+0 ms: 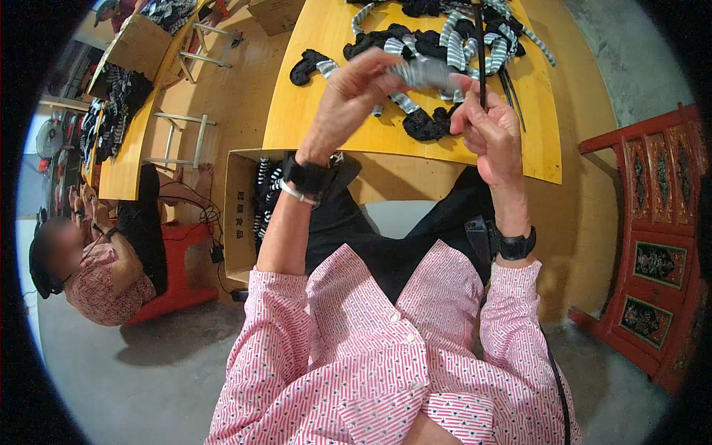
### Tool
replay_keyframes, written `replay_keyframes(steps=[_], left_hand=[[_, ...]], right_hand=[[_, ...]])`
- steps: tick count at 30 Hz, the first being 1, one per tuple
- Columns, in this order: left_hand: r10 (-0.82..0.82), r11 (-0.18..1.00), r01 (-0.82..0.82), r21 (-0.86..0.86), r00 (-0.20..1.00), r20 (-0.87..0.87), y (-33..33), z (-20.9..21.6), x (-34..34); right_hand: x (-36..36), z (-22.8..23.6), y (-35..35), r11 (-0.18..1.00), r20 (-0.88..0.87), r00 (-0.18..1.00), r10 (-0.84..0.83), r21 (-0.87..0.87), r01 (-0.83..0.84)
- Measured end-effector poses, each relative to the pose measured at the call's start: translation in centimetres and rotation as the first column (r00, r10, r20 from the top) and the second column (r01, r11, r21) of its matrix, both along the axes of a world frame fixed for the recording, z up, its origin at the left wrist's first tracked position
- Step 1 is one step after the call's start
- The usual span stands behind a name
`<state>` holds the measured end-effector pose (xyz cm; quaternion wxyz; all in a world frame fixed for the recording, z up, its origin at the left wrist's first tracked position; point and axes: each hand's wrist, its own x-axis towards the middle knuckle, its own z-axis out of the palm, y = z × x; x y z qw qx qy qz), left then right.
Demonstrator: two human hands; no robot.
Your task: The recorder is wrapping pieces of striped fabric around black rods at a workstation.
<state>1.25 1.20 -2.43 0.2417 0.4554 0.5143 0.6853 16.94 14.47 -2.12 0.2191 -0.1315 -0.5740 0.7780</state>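
My left hand [350, 100] is raised over the near part of the yellow table, its fingers closed round a grey-and-white striped fabric tube [424, 74]. Motion smears both the fingertips and the tube. Opposite it, my right hand [487, 133] is closed round the lower end of a thin black rod [480, 48], which stands upright. The tube's right end reaches the right fingertips; whether they pinch it too I cannot tell. Beneath and beyond my hands lie several striped tubes [454, 48] with fluffy black ends, one black tuft [426, 124] lying just under the held tube.
The yellow table [311, 111] spans the space ahead. Below its near edge, by my left forearm, stands an open cardboard box [241, 215] with striped pieces inside. A red carved wooden cabinet [653, 245] is on the right. At left, another person [111, 274] sits beside a second table [122, 174].
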Motion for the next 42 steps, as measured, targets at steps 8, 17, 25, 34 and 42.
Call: replay_keyframes(steps=[8,17,25,34,42], left_hand=[[0.089,0.963,-0.141,-0.23,0.971,-0.224,-2.0,0.4,2.6],[0.125,0.965,-0.137,-0.222,0.99,-0.066,-3.8,0.1,3.1],[0.226,0.97,-0.187,-0.158,0.932,0.284,-4.1,2.4,7.7],[0.208,0.973,-0.161,-0.163,0.92,0.332,-4.8,1.9,7.9],[0.141,0.986,-0.083,-0.143,0.871,0.471,-5.1,1.7,7.6]], right_hand=[[0.8,2.0,-2.3,0.957,-0.098,0.969,0.226,0.21,-0.202],[1.5,2.1,-3.3,0.888,0.019,0.999,-0.044,0.46,0.03],[0.2,2.5,-6.0,0.799,0.11,0.98,-0.164,0.598,0.067],[0.9,2.3,-5.9,0.935,0.087,0.996,-0.006,0.354,-0.025],[0.4,1.0,-6.3,0.922,0.05,0.997,-0.058,0.385,0.035]])
